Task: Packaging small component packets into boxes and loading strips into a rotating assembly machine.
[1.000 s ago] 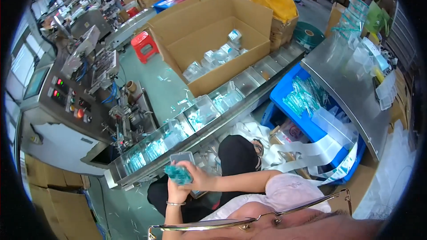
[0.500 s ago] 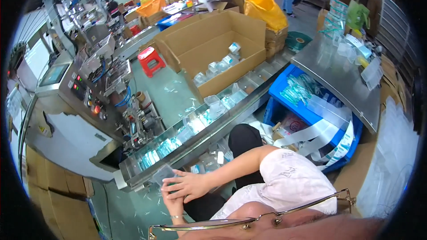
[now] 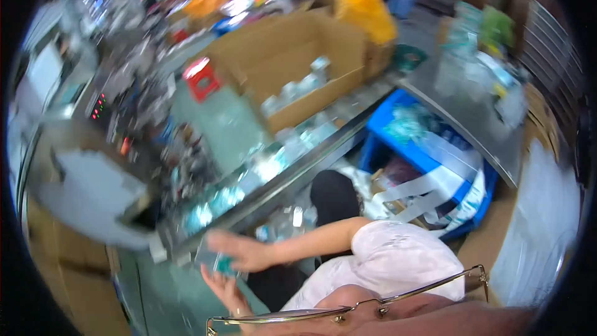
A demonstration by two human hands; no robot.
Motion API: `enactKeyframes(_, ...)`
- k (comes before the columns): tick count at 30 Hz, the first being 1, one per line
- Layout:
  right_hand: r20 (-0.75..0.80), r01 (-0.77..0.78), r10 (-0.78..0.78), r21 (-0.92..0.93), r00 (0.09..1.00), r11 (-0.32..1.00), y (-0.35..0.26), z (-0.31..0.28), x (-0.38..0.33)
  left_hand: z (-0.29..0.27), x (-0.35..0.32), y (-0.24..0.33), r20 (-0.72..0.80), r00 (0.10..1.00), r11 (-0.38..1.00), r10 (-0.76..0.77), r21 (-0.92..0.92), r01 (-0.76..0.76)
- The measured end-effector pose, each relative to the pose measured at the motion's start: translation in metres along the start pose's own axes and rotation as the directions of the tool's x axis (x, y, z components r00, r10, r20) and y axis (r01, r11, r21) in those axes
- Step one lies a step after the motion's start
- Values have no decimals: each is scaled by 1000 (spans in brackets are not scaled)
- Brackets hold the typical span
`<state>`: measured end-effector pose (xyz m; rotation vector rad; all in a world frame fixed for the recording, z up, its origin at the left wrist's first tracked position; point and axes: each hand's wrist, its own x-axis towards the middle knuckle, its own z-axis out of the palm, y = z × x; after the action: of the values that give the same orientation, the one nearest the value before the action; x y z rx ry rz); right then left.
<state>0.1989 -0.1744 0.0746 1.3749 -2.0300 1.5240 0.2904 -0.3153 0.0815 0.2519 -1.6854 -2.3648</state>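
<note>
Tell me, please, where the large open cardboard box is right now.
The large box is at upper centre in the head view, just beyond the metal trough, with the red stool to its left and the yellow bag to its right.

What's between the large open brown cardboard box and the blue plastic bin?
The long grey metal trough, holding translucent plastic items, shows between them in the head view.
</note>
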Motion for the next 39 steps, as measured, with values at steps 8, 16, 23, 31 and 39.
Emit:
enactKeyframes(8, 11, -513, 513, 20, 858, 858, -19, -17, -16, 9, -3, 19, 459, 844, 441, 277, 720, -536)
enactKeyframes(16, 368, -470, 357, 284, 858, 836, -34, -12, -10, 0, -9, 61, 538, 830, 279, -147, 828, -487)
enactKeyframes(23, 474, -254, 219, 10, 853, 967, -17, 12, -19, -14, 0, 49, 295, 937, 308, -189, 923, -229)
enactKeyframes(31, 388, -44, 71, -78, 919, 996, -41, 45, 3, -66, -20, 25, 187, 980, 633, -67, 767, -103)
enactKeyframes(39, 303, -182, 277, -304, 912, 935, 51, -35, -78, -229, -240, 78, -668, 384, 514, 637, 740, 434)
